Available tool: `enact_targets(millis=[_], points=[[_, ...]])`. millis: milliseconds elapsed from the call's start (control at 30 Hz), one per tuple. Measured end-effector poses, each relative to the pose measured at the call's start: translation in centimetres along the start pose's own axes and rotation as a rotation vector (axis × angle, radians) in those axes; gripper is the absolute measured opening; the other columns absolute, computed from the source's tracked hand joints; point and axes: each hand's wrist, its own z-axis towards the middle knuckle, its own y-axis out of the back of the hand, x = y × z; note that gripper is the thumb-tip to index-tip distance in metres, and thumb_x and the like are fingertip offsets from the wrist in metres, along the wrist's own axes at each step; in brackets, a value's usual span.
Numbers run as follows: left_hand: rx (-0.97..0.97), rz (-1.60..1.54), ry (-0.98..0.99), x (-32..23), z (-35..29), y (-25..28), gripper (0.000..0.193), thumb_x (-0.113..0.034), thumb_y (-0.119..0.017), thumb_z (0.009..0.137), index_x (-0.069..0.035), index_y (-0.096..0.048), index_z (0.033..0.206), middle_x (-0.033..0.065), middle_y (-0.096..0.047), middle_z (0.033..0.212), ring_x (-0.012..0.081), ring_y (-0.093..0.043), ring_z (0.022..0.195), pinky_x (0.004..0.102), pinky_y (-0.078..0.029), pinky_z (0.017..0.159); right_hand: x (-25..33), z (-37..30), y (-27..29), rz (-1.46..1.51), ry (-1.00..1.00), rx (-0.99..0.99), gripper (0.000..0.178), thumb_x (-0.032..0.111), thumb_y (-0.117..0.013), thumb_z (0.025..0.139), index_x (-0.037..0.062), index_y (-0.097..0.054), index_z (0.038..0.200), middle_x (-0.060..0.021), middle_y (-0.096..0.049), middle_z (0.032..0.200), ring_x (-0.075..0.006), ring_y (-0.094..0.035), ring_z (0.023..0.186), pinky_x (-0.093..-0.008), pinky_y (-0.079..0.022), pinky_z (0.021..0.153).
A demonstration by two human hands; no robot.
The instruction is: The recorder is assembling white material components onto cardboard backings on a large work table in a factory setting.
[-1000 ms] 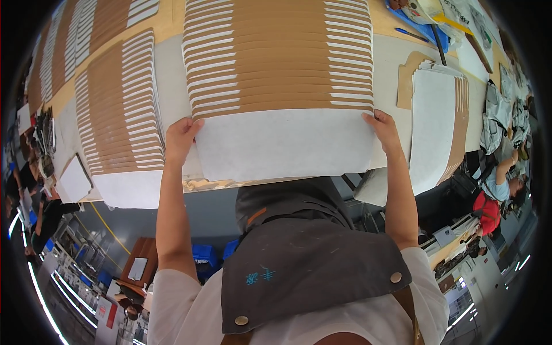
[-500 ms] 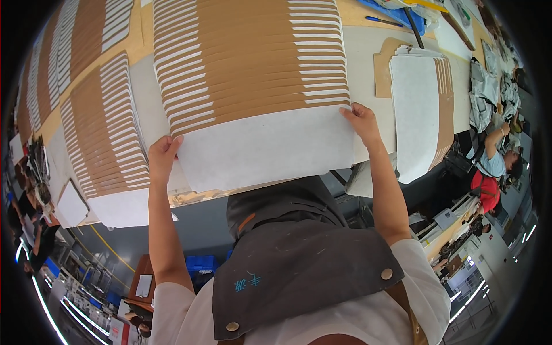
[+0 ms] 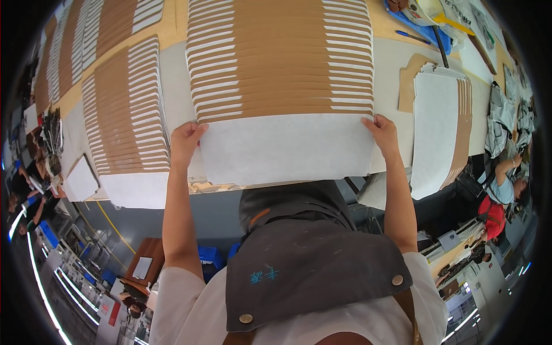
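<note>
In front of me lies a long fanned row of overlapping flat pieces [image 3: 282, 63], brown in the middle with white strips along both sides. At its near end a wide white sheet [image 3: 287, 149] lies over the table's front edge. My left hand [image 3: 187, 141] pinches the sheet's left edge near its upper corner, thumb on top. On the opposite edge, my right hand [image 3: 383, 133] has thumb and fingers closed at the upper right corner. Both hands are at about the same height, and their fingers beneath the sheet are partly hidden.
To the left lies a similar fanned row [image 3: 123, 109], with more rows beyond. A white-and-brown stack [image 3: 434, 129] sits at the right. A blue pen [image 3: 413, 37] and blue tray [image 3: 422, 26] lie at the far right. Another person [image 3: 500, 190] is off to the right.
The view has shifted, so the table and rows appear farther right and less tilted. Both hands keep their places at the white sheet's two edges.
</note>
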Motion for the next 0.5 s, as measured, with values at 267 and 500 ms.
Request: enact_targets(millis=[267, 500], points=[[-0.047, -0.032, -0.030, 0.4, -0.1, -0.4, 0.030, -0.024, -0.067, 0.081, 0.000, -0.058, 0.067, 0.0004, -0.050, 0.053, 0.0069, -0.042, 0.048, 0.0216, -0.035, 0.045, -0.7, 0.2, -0.3, 0.063, -0.025, -0.035, 0.031, 0.025, -0.070, 0.077, 0.0011, -0.054, 0.065, 0.0024, -0.045, 0.054, -0.0060, -0.037, 0.051, -0.0239, -0.033, 0.046], [-0.297, 0.455, -0.476, -0.8, -0.9, -2.4, 0.031, -0.014, -0.074, 0.070, -0.005, -0.060, 0.094, 0.0099, -0.057, 0.095, 0.0229, -0.053, 0.083, 0.0344, -0.044, 0.069, 2.0, -1.0, -1.1, -0.233, 0.559, -0.389, 0.030, 0.007, -0.070, 0.071, 0.0052, -0.056, 0.098, -0.0094, -0.057, 0.093, -0.0225, -0.055, 0.082, -0.0318, -0.047, 0.070]])
